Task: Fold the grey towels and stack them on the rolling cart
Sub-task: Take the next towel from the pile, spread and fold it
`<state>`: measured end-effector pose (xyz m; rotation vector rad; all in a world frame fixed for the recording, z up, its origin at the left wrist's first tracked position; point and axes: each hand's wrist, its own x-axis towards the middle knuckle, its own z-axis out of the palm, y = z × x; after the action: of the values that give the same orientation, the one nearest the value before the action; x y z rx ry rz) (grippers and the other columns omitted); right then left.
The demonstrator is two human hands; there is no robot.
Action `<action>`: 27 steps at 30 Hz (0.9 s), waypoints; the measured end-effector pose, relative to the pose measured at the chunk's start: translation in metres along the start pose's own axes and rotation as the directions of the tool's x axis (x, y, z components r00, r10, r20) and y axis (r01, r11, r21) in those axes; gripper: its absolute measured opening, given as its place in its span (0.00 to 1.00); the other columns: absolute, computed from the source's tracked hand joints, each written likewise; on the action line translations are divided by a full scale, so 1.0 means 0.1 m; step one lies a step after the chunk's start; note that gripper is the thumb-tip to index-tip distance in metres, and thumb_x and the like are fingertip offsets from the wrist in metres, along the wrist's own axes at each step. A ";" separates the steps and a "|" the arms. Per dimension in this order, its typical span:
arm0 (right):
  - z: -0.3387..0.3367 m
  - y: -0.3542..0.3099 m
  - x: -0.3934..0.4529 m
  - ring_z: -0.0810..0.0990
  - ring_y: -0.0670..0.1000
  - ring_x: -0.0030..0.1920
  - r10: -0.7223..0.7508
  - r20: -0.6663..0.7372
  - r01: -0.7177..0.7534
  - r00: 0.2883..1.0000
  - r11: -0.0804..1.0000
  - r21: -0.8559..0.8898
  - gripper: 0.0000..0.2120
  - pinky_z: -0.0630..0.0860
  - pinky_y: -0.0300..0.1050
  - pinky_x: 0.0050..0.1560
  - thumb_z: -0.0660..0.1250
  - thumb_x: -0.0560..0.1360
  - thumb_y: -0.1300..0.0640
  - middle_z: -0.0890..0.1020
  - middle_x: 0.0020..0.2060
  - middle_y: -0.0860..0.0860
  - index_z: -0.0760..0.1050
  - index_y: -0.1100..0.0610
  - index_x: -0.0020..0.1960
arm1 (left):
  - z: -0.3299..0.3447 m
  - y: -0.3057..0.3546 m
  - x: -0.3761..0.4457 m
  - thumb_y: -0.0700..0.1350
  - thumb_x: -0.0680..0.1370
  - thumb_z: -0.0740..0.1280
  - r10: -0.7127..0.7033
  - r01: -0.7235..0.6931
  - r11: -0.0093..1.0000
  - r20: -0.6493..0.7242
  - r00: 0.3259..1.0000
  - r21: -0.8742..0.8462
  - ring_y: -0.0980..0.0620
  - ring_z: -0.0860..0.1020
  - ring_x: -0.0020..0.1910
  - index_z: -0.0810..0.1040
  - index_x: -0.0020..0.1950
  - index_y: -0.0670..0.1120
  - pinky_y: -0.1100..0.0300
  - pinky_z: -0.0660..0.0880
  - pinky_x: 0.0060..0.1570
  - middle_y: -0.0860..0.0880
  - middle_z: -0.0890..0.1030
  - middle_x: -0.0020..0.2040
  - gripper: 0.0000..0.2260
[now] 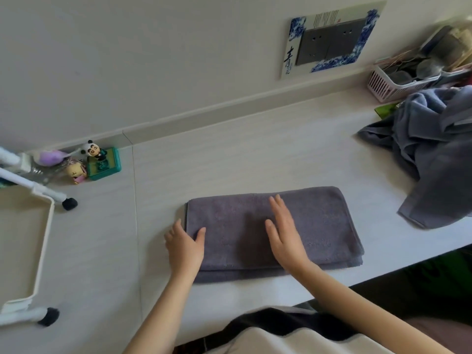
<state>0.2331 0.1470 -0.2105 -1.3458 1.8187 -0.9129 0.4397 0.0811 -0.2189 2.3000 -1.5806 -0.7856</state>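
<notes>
A grey towel (319, 226), folded into a long rectangle, lies flat on the white counter (229, 154) in front of me. My left hand (185, 245) is at the towel's left end, thumb on top and fingers at the edge. My right hand (284, 231) lies flat on the towel's middle, fingers straight. A heap of unfolded grey towels (434, 154) sits at the right. The white rolling cart (38, 241) lies at the left edge, its black wheels toward the towel.
Small toy figures and a green box (102, 163) stand by the wall at the left. A pink basket (393, 83) of odds and ends sits at the back right. A socket plate with a blue-and-white frame (332, 42) is on the wall.
</notes>
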 end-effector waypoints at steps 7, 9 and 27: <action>0.35 -0.18 0.05 0.58 0.39 0.72 0.286 -0.041 -0.242 0.957 0.873 0.423 0.23 0.53 0.33 0.68 0.53 0.82 0.56 0.60 0.74 0.42 0.54 0.49 0.76 | -0.17 0.12 0.06 0.52 0.70 0.75 -0.219 0.376 0.852 0.406 0.887 -0.364 0.46 0.77 0.50 0.74 0.52 0.42 0.57 0.73 0.49 0.46 0.78 0.48 0.19; 0.36 -0.15 0.05 0.59 0.39 0.71 0.284 -0.049 -0.236 0.958 0.870 0.432 0.23 0.54 0.31 0.67 0.54 0.82 0.57 0.62 0.73 0.42 0.57 0.50 0.75 | -0.32 0.21 0.05 0.51 0.70 0.75 -0.164 0.380 0.828 0.470 0.867 -0.412 0.47 0.80 0.48 0.75 0.51 0.43 0.55 0.77 0.50 0.47 0.81 0.48 0.17; -0.92 0.43 0.05 0.75 0.54 0.58 0.660 -0.244 -0.490 0.710 0.713 0.502 0.24 0.68 0.55 0.65 0.47 0.80 0.43 0.77 0.60 0.54 0.69 0.57 0.65 | -0.25 1.93 -0.74 0.58 0.75 0.65 0.446 -0.469 0.881 0.426 0.787 -0.057 0.43 0.75 0.58 0.71 0.61 0.42 0.56 0.71 0.53 0.43 0.76 0.59 0.23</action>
<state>0.1334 0.1637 -0.2006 -0.2566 2.0299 -1.1685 0.2817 0.0721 -0.0842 1.7075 -2.2529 -1.1728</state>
